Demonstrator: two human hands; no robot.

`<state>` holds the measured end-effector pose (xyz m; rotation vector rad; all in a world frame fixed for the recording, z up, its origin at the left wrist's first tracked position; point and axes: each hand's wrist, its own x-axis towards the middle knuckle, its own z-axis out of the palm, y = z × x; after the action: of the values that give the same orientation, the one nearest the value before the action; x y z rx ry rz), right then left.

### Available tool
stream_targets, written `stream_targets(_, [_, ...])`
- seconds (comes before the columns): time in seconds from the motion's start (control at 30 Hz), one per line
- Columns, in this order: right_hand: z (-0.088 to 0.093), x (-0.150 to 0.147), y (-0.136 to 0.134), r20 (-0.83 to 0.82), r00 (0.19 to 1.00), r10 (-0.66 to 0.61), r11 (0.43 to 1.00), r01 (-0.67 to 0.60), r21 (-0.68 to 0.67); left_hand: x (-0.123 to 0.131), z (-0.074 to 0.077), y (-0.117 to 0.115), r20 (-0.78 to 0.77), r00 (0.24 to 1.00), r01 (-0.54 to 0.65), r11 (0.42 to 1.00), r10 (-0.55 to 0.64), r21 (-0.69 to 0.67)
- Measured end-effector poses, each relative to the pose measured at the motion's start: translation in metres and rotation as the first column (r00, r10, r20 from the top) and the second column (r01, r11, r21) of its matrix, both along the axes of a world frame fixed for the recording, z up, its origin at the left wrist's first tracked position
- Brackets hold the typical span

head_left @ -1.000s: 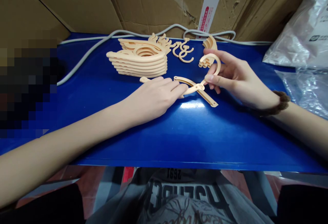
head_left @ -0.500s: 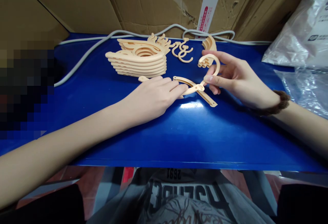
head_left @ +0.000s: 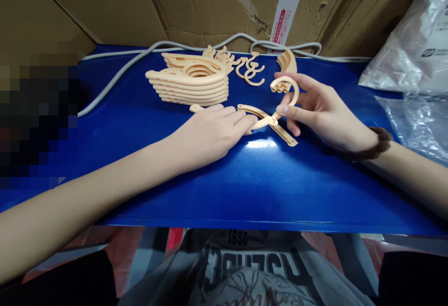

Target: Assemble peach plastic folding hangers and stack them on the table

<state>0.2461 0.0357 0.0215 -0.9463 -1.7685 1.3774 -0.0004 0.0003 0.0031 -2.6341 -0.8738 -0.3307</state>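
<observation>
My right hand pinches a beige plastic hanger hook between thumb and fingers. The hook's lower end meets the tip of a beige hanger arm; whether it is seated there I cannot tell. Over that arm lies my left hand, its fingers closed around it and hiding its middle, while one end sticks out past the knuckles. A second curved beige hanger arm, hollow side up, lies on the table crossing under the joint.
A stack of beige hanger pieces stands behind my left hand. Loose hooks and a bundle of curved arms lie farther back. A grey cable runs along the cardboard. Plastic bags sit at the right.
My right hand has tilted the hook slightly, its lower end shifting at the tip of the hanger arm. The left hand keeps its hold in the same place.
</observation>
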Motion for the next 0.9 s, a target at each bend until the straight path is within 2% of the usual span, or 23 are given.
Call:
stream_targets(0.3, [-0.002, 0.000, 0.001, -0.029, 0.999, -0.031, 1.000, 0.032, 0.002, -0.002, 0.005, -0.002, 0.099, 0.993, -0.049, 0.996, 0.056, -0.068])
stream_targets(0.4, [-0.002, -0.003, -0.002, -0.009, 1.000, 0.009, 1.000, -0.009, 0.020, -0.003, 0.007, -0.003, 0.144, 0.986, -0.057, 0.979, 0.087, -0.195])
stream_targets(0.57, [-0.002, -0.006, -0.009, 0.086, 0.993, 0.087, 0.994, -0.092, 0.066, -0.003, 0.010, -0.005, 0.260, 0.964, 0.060, 0.901, 0.060, -0.430])
stream_targets(0.63, [-0.002, -0.004, -0.011, 0.140, 0.988, 0.064, 0.986, -0.084, 0.144, -0.003, 0.012, -0.005, 0.338, 0.939, 0.132, 0.846, 0.060, -0.517])
stream_targets(0.7, [-0.003, -0.001, -0.010, 0.221, 0.975, 0.018, 0.962, -0.077, 0.260, -0.002, 0.014, -0.005, 0.414, 0.904, 0.199, 0.757, 0.102, -0.622])
stream_targets(0.83, [-0.007, 0.005, -0.003, 0.414, 0.904, -0.107, 0.852, -0.132, 0.507, -0.003, 0.016, -0.003, 0.490, 0.825, 0.293, 0.528, 0.283, -0.797])
stream_targets(0.9, [-0.009, 0.008, 0.001, 0.475, 0.866, -0.155, 0.794, -0.177, 0.582, -0.003, 0.014, -0.001, 0.497, 0.789, 0.323, 0.444, 0.362, -0.836])
